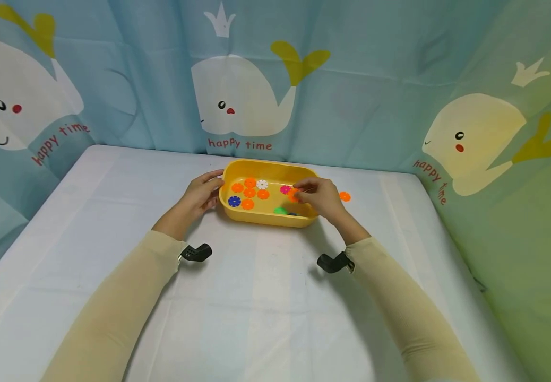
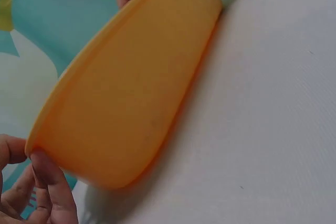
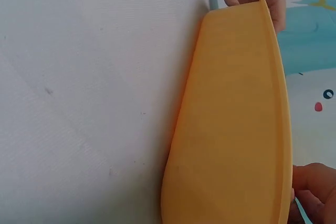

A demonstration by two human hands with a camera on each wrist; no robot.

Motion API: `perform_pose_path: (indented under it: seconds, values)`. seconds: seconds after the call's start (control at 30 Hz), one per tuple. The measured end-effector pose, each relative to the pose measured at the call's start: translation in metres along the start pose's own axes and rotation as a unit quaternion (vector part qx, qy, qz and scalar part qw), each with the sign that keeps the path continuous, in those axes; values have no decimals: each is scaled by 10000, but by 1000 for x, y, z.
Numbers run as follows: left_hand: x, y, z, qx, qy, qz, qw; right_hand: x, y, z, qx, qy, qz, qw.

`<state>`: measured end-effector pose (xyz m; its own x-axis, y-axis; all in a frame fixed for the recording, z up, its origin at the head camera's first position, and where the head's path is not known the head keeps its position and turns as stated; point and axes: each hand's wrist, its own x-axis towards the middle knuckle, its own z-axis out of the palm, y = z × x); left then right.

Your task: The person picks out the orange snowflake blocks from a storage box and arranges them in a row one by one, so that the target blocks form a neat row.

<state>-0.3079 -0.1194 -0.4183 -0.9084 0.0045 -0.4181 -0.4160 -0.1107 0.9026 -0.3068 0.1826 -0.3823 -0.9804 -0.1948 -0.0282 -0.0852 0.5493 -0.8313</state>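
Note:
A yellow plastic basin (image 1: 266,216) stands on the table with several toothed, flower-shaped plastic discs inside. Orange discs (image 1: 249,192), a white disc (image 1: 262,184) and a blue disc (image 1: 234,201) lie in its left half. Toward the right are a pink disc (image 1: 285,189), a green disc (image 1: 281,210) and a dark one partly hidden by the front wall. My left hand (image 1: 201,192) pinches the basin's left rim between thumb and fingers (image 2: 50,182). Over the basin's right end, my right hand (image 1: 322,197) pinches an orange disc (image 1: 293,195); its fingertips are mostly hidden in the right wrist view.
One loose orange disc (image 1: 344,196) lies on the white-clothed table (image 1: 275,297), right of the basin and close to the right hand. A blue curtain (image 1: 366,106) with whale prints hangs behind the table's back edge.

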Motion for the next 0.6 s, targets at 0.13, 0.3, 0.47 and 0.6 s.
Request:
perform_pose_path:
  seconds: [0.13, 0.3, 0.47, 0.6]
  values:
    - [-3, -4, -2, 23, -102, 182, 9998, 0, 2, -1, 181, 36, 23, 9998]
    - [-5, -7, -3, -36, -184, 380, 9991, -2, 5, -3, 369, 100, 99, 9992]
    - [-5, -8, -1, -23, -134, 453, 9989, -6, 6, -8, 628, 112, 101, 9979]
    - [-4, -9, -1, -35, -83, 466, 9989, -10, 7, -13, 673, 155, 141, 9975]
